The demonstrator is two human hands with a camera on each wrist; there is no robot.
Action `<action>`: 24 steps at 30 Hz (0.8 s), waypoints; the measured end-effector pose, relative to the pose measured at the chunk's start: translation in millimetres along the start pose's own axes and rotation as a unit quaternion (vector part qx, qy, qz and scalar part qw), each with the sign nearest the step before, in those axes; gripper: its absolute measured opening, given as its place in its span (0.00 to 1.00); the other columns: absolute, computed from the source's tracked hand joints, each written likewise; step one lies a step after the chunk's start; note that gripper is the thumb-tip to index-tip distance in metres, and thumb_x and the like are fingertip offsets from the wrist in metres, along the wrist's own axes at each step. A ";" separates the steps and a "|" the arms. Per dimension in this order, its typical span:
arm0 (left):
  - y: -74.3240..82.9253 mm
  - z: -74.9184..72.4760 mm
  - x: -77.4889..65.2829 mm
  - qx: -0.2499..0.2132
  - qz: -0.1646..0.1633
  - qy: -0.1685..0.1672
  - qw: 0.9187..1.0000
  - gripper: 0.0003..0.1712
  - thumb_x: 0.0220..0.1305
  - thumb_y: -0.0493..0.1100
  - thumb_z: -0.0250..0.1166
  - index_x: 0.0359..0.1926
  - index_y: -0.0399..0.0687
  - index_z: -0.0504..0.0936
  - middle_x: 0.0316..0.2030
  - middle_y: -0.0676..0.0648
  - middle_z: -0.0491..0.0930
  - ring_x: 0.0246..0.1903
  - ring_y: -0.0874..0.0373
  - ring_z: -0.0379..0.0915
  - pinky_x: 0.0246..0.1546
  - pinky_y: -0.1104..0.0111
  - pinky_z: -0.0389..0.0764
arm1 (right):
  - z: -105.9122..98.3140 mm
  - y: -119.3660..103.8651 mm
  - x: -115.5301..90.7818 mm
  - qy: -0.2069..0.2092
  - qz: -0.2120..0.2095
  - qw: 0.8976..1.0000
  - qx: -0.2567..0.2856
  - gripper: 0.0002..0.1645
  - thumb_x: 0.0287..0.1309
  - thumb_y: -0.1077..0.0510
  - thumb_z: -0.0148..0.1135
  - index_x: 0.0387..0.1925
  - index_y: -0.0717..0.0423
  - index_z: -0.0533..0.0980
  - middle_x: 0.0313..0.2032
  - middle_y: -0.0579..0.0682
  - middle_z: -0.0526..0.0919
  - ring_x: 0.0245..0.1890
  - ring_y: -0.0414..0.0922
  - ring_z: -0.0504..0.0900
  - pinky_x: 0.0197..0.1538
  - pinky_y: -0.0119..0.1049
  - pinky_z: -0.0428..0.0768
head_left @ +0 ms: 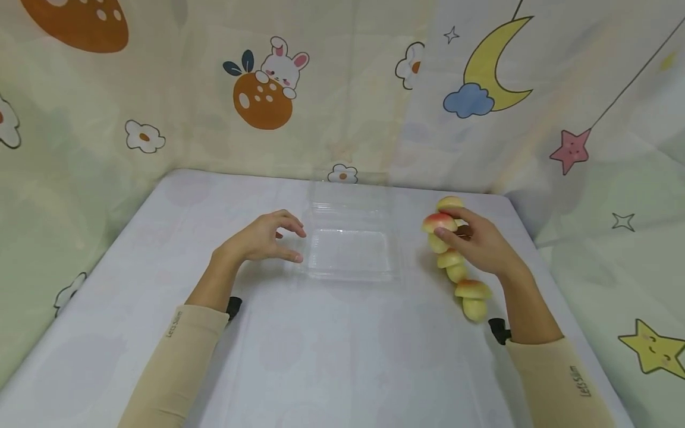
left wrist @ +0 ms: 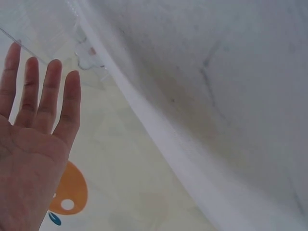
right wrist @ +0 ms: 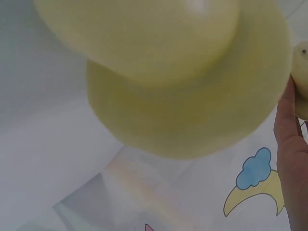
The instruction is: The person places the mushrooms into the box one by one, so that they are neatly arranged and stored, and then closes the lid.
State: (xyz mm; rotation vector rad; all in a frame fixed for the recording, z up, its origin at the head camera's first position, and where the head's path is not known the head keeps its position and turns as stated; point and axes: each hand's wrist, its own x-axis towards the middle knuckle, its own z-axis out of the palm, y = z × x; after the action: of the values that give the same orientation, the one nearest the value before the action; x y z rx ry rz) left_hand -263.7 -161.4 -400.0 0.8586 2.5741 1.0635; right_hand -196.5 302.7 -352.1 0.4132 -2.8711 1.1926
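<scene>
My right hand [head_left: 478, 241] pinches a toy mushroom [head_left: 439, 223] with a red-tinted cap and pale yellow stem, thumb on its near side. In the right wrist view, the fingers of that hand touch a mushroom [right wrist: 302, 72] at the right edge, while a large yellow mushroom [right wrist: 187, 130] fills the upper middle. My left hand [head_left: 264, 238] is beside the left wall of a clear plastic box [head_left: 350, 276], fingers and thumb spread apart with nothing between them. From the left wrist, the palm [left wrist: 31, 154] and straight fingers show. The box's hinged lid [head_left: 350, 199] stands raised at the back.
On the table's right side, one mushroom [head_left: 449, 203] lies behind the held one and two more, a middle mushroom [head_left: 453, 264] and a nearer mushroom [head_left: 473, 300], lie in front. A white cloth [head_left: 332, 356] covers the table. Printed curtains [head_left: 364, 89] hang behind and at both sides.
</scene>
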 end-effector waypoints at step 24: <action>2.8 -0.2 -1.9 -0.014 -0.008 -0.003 1.000 0.31 0.50 0.54 0.84 0.52 0.48 0.85 0.57 0.54 0.76 0.62 0.55 0.71 0.62 0.53 0.78 | 21.9 -19.2 20.5 -0.007 -0.022 1.000 0.017 0.32 0.71 0.46 0.64 0.72 0.47 0.70 0.66 0.48 0.75 0.55 0.51 0.84 0.51 0.24 0.79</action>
State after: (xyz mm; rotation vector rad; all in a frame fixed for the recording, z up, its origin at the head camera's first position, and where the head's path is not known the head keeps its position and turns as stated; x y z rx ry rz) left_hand -261.1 -161.0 -397.9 0.8308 2.5504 1.0876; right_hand -209.6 269.6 -352.1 0.4842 -2.8405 1.2382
